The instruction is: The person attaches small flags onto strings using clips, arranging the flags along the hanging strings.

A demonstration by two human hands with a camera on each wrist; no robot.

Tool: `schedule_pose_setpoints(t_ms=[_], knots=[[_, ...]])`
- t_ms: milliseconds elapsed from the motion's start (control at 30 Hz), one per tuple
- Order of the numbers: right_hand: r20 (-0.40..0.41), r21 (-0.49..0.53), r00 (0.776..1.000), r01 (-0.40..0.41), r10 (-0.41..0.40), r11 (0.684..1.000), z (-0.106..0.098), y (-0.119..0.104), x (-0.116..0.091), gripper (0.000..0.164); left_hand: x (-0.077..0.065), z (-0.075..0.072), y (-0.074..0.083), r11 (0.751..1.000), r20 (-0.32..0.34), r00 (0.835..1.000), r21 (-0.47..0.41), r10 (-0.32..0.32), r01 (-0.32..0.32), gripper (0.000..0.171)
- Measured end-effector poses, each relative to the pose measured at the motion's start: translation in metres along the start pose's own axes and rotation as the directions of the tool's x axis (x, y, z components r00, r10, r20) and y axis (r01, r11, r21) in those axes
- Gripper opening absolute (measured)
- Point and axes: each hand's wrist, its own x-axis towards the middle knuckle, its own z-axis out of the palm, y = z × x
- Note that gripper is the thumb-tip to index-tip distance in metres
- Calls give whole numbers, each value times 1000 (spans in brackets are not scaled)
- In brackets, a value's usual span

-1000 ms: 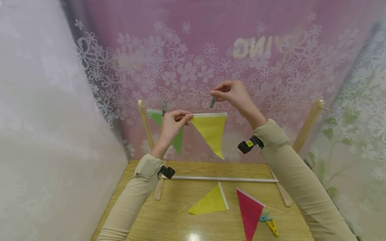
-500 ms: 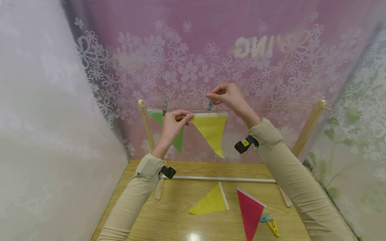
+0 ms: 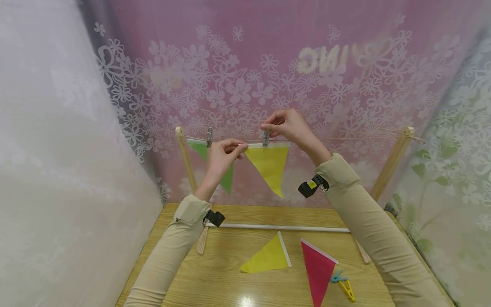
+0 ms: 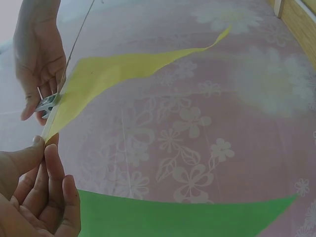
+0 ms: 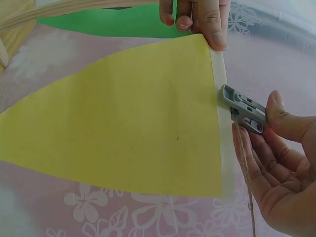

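My left hand (image 3: pixel 220 160) pinches the left corner of a yellow pennant (image 3: pixel 268 164) along its white top band, up at the string. My right hand (image 3: pixel 289 128) pinches a grey clothespin (image 5: pixel 243 108) between thumb and fingers. In the right wrist view the clothespin's tip lies over the pennant's white band, with the twine (image 5: pixel 247 182) running by its jaws. A green pennant (image 3: pixel 228 177) hangs left of the yellow one, partly behind my left hand. Another grey clothespin (image 3: pixel 209 137) stands on the string above the green pennant.
Wooden posts (image 3: pixel 389 164) hold the string at both ends, joined low by a white rod (image 3: pixel 280 227). On the table (image 3: pixel 215 281) lie a second yellow pennant (image 3: pixel 268 256), a red pennant (image 3: pixel 318 268), a blue clothespin (image 3: pixel 338 277) and a yellow clothespin (image 3: pixel 347 291).
My right hand has come down and slightly left, bringing the grey clothespin from above the string onto the yellow pennant's top band. My left hand has stayed at the pennant's corner.
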Motion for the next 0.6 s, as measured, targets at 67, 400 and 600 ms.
schedule_pose_setpoints(t_ms=[67, 400, 600], knots=[[3, -6, 1000, -1, 1, 1000, 0, -1, -1, 26, 0, 0, 1, 1000, -1, 1000, 0, -2, 2, 23], [35, -10, 999, -6, 6, 1000, 2, -3, -3, 23, 1, 0, 2, 1000, -15, 1000, 15, 11, -11, 21], [51, -17, 999, 3, -2, 1000, 1, -2, -3, 23, 1, 0, 2, 999, -22, 1000, 29, 16, -15, 21]])
